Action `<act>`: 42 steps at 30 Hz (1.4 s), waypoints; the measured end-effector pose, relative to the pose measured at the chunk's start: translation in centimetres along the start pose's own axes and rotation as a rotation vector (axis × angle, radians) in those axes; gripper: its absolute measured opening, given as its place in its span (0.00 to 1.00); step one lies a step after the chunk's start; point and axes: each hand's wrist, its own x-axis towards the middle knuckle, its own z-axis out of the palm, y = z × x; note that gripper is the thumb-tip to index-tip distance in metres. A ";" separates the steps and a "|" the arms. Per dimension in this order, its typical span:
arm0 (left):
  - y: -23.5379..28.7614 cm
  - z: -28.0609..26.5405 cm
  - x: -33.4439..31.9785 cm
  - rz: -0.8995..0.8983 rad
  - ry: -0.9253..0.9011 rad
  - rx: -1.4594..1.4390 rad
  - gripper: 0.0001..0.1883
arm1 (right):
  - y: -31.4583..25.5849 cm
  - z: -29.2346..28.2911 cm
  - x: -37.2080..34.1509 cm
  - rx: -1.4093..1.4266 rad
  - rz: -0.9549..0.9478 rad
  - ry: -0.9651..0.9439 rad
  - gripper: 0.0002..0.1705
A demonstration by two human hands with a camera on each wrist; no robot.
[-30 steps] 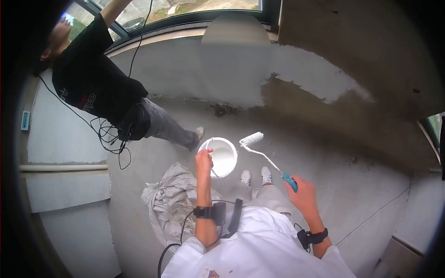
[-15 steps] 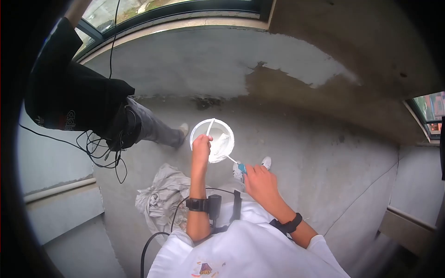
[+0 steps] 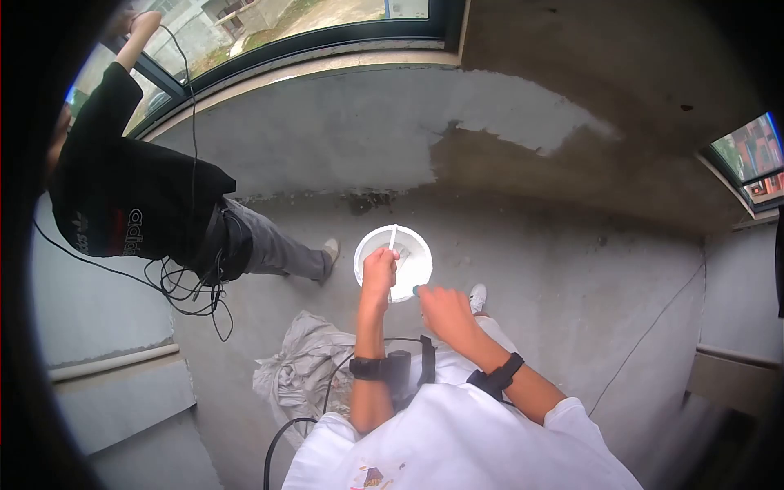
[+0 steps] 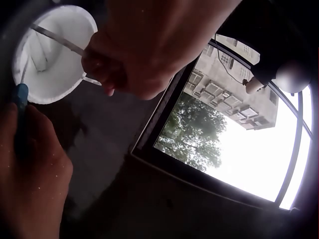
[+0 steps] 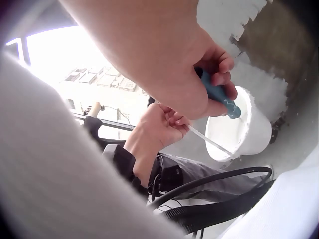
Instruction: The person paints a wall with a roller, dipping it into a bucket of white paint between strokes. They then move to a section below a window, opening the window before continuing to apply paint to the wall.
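Observation:
My left hand (image 3: 378, 276) grips the handle (image 4: 57, 39) of a white bucket (image 3: 424, 246), which has white paint inside. In my right hand (image 3: 451, 314) is a paint roller, with the fingers curled round its blue-green grip (image 5: 218, 94). The roller's thin metal rod (image 4: 24, 69) runs over the rim into the bucket in the left wrist view. Its white-coated head (image 4: 39, 54) lies down inside, against the paint. Both hands are close together on the near side of the bucket.
A person in a black shirt (image 3: 155, 196) stands at the left by the window, with looped cables (image 3: 192, 286) hanging at the waist. A crumpled cloth sheet (image 3: 302, 367) lies on the floor left of me. Ahead is a partly painted wall (image 3: 327, 122).
My right hand has swung left, bringing the roller from the bucket's right side into the bucket. My left hand keeps its grip on the handle.

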 end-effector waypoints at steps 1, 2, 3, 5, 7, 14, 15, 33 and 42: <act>-0.1 0.0 0.2 0.011 0.001 0.010 0.08 | 0.0 0.1 0.6 0.024 -0.014 0.021 0.05; -0.1 0.0 0.5 0.025 0.003 0.021 0.08 | 0.1 0.1 0.8 0.049 -0.030 0.044 0.05; -0.2 0.0 0.9 0.039 0.005 0.032 0.08 | 0.2 0.2 0.6 0.038 -0.043 0.051 0.05; 0.4 -0.2 2.2 0.042 0.017 0.037 0.08 | 0.5 -0.5 0.5 0.008 -0.074 0.069 0.05; 1.2 -0.6 2.9 0.047 0.022 0.026 0.08 | 0.7 -0.8 -0.1 0.006 -0.072 0.084 0.06; 3.8 -1.4 5.1 0.047 -0.002 -0.026 0.08 | 0.7 -3.7 -2.9 0.121 0.006 0.122 0.14; 4.2 -1.0 6.2 0.042 -0.001 -0.036 0.07 | 1.3 -4.2 -2.5 0.160 0.031 0.126 0.15; 8.5 8.3 17.7 0.008 0.201 -0.028 0.16 | 13.5 -5.0 5.4 0.497 0.387 0.078 0.15; 7.9 15.1 24.3 0.109 0.388 -0.208 0.17 | 20.8 -6.8 10.1 0.504 0.383 0.144 0.14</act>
